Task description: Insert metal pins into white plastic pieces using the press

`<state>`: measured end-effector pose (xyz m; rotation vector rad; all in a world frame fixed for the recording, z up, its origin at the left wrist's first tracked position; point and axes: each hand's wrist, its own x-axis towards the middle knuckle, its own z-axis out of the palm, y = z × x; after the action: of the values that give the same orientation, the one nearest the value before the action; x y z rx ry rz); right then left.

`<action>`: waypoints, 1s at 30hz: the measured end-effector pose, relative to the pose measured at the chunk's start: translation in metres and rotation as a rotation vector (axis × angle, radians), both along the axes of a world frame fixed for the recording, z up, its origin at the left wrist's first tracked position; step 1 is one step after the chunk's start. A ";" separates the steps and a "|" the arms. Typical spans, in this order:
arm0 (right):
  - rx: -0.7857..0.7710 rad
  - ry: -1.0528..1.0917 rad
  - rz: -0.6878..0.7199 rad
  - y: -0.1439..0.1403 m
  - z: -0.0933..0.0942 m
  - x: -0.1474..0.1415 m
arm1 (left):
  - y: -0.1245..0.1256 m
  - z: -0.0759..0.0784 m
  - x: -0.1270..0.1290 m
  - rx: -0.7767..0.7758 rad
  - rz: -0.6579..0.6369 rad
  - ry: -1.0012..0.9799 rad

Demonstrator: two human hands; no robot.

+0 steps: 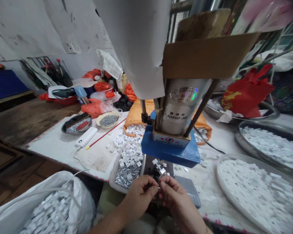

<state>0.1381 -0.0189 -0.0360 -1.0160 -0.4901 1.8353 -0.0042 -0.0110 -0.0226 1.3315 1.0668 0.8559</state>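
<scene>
My left hand (pixel 139 196) and my right hand (pixel 176 196) meet in front of the press (pixel 172 149), their thumbs and fingers pinched. A tiny bright sliver (pixel 159 188) shows between the fingertips; its kind is too small to tell. Just beyond the fingers, several small white plastic pieces (pixel 158 164) lie at the dark base under the blue press block. Left of my hands stands a clear plastic tub (pixel 113 178) with white plastic pieces and metal nails (pixel 125 175). A grey ribbed plate (pixel 189 191) lies beside my right hand.
White pieces fill a round tray (pixel 218 172) and a metal basin (pixel 238 138) at the right. A white sack (pixel 85 182) of pieces stands lower left. Farther back are a bowl of nails (pixel 107 125), a white power strip (pixel 86 136) and an orange sack (pixel 136 112).
</scene>
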 end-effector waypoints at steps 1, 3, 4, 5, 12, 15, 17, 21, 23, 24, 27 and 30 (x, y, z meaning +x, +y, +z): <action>0.001 0.004 0.002 0.000 -0.001 0.000 | 0.000 0.000 0.000 -0.006 -0.004 -0.005; 0.007 0.010 0.001 0.001 -0.003 0.000 | 0.000 0.000 0.000 -0.005 -0.001 -0.001; 0.008 0.011 0.000 0.001 -0.004 0.000 | 0.000 0.000 0.000 -0.002 0.006 0.009; 0.009 0.011 0.000 0.001 -0.004 0.000 | 0.000 -0.001 -0.001 -0.001 0.010 0.019; 0.001 -0.008 0.001 -0.001 -0.005 0.001 | -0.001 0.000 0.000 -0.006 0.007 0.025; 0.006 -0.015 0.009 -0.001 -0.005 0.001 | -0.001 0.000 0.000 -0.007 0.003 0.030; 0.007 -0.017 0.006 -0.002 -0.005 0.001 | -0.001 0.000 0.000 -0.003 0.005 0.036; -0.001 -0.019 0.003 -0.001 -0.006 0.001 | -0.001 0.000 0.000 0.002 0.011 0.039; 0.000 -0.016 0.005 -0.001 -0.006 0.001 | -0.001 0.001 0.000 0.004 0.010 0.034; 0.001 -0.015 0.005 -0.001 -0.006 0.001 | -0.001 0.001 0.000 0.002 0.008 0.029; 0.001 -0.014 0.006 -0.001 -0.005 0.001 | -0.002 0.001 0.000 -0.003 0.003 0.022; -0.005 -0.014 -0.003 0.000 -0.004 0.001 | -0.002 0.000 -0.001 -0.009 0.003 0.028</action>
<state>0.1388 -0.0194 -0.0398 -1.0328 -0.4920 1.8293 -0.0047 -0.0131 -0.0231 1.3379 1.0941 0.8355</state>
